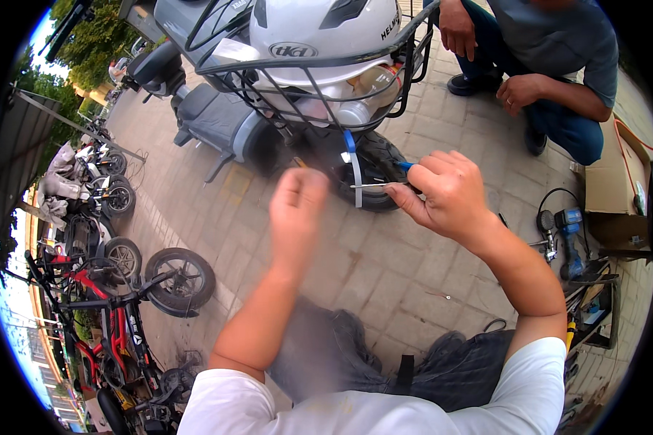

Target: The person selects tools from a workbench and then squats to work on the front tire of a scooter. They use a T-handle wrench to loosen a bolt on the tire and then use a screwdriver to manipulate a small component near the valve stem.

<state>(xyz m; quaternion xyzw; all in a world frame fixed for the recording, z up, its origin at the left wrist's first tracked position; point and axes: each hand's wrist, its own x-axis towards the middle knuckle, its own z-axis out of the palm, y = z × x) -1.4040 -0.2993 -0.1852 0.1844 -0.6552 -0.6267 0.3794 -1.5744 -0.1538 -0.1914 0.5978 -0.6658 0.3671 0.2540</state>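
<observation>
Ahead of me stands an electric scooter with a black wire basket (305,65) on its front. From the basket a pale grey strip (357,181) with a blue upper end hangs in front of the front tyre (381,156). My right hand (446,192) is closed on a thin metal-shafted tool (370,186), which points left across the strip's lower part. A blue piece (405,166) pokes out by the same fingers; whether it belongs to the tool I cannot tell. My left hand (297,214), blurred, is raised left of the strip with curled fingers; anything inside them is hidden.
A white helmet (326,36) and a bottle (374,94) fill the basket. Another person (551,80) crouches at the right. Near them are a cardboard box (617,174), a blue power tool (572,243) and a tool crate (595,312). Several bikes, one a red bike (105,319), line the left.
</observation>
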